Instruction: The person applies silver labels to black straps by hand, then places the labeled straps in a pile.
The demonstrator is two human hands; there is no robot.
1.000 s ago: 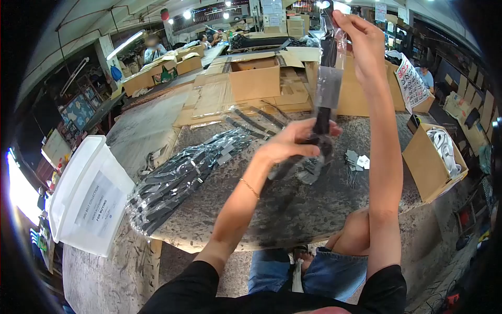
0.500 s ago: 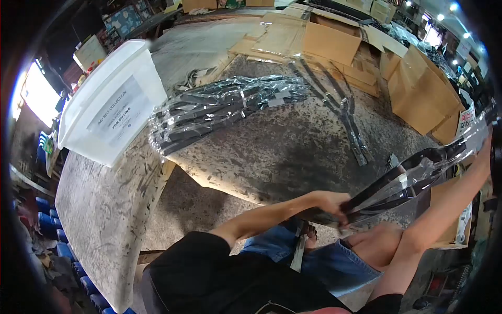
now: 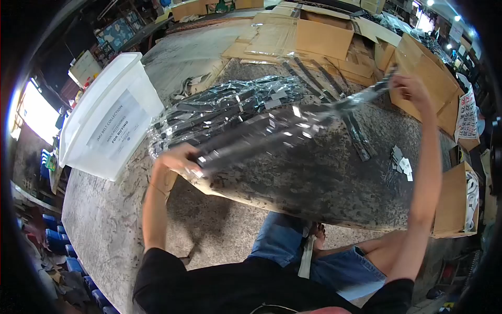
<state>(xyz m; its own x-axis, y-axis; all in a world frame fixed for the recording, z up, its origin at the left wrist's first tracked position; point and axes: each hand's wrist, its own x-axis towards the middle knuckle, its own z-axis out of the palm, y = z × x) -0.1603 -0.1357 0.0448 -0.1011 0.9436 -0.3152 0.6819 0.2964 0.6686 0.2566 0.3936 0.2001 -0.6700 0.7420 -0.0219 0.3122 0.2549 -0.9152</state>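
Surface (image 3: 293,183): broad, dark-stained, running under the work. Cardboard box (image 3: 324,39) at its far side, flaps open. White bin (image 3: 112,118) to the left, label partly legible ("BELT COLLECTION").

Pile (image 3: 225,107): many dark strips in shiny clear wrap, lying on the surface just beside the bin.

Held bundle (image 3: 277,131): dark, in clear wrap, stretched slantwise above the surface, its left part in front of the pile. Blurred; strip count and any contact with the pile cannot be told.

Hands: well apart. Left hand (image 3: 179,158) clamped on the near end; right hand (image 3: 411,90) closed on the narrow far end, finger detail blurred.

Step, as judged: handling the bundle at full length over the pile. Next move would call for both ends supported and level, wrap not snagging.

Smallest: grey tags (image 3: 401,163) on the surface at right.
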